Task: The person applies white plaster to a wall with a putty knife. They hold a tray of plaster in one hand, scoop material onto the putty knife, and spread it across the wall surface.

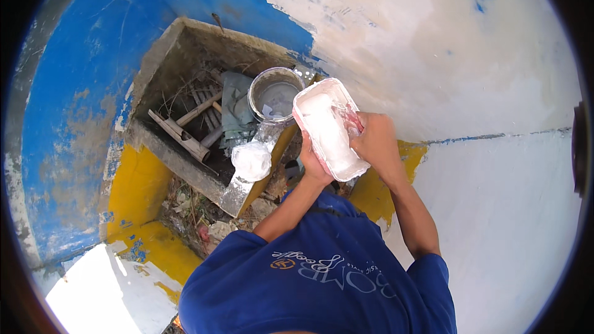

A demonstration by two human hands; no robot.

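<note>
White rectangular tub (335, 89) between both grips: left grip (315, 161) clasps its near-left wall, right grip (375, 142) curled over right rim, can't tell on what. White paste (328, 127) load: probably heavyish, slick; support underneath.

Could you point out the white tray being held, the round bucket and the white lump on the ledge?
White tray (303, 125): head view, on its left side wall.
Round bucket (275, 77): head view, on its far inner wall.
White lump (252, 160): head view, on its visible middle.
</note>
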